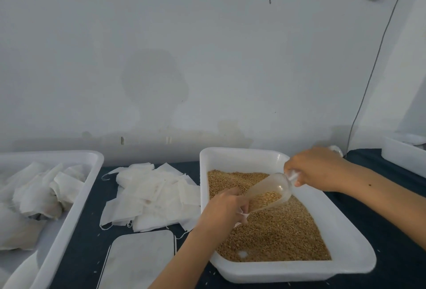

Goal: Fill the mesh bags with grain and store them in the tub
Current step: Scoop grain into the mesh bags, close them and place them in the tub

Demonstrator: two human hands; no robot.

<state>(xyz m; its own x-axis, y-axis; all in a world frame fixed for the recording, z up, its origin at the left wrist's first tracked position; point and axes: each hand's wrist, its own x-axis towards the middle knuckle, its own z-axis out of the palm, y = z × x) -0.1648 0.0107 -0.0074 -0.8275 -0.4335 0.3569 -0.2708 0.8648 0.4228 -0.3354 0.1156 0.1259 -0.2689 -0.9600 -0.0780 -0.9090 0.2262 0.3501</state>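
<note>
While the right hand point(315, 169) tilts the scoop point(269, 193), its mouth meets the left fingers point(239, 199).

Mesh bag point(241, 216) mostly hidden behind left hand point(224, 208).

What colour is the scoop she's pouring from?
Clear, see-through plastic; the scoop shows golden-brown grain inside, seen in the head view.

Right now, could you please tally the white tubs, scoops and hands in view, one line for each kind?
White tubs: 3, namely the grain tub, the left tub with filled bags, and a far-right tub that is partly cut off.
Scoops: 1, the clear scoop.
Hands: 2, left hand and right hand.
Total: 6.
</note>
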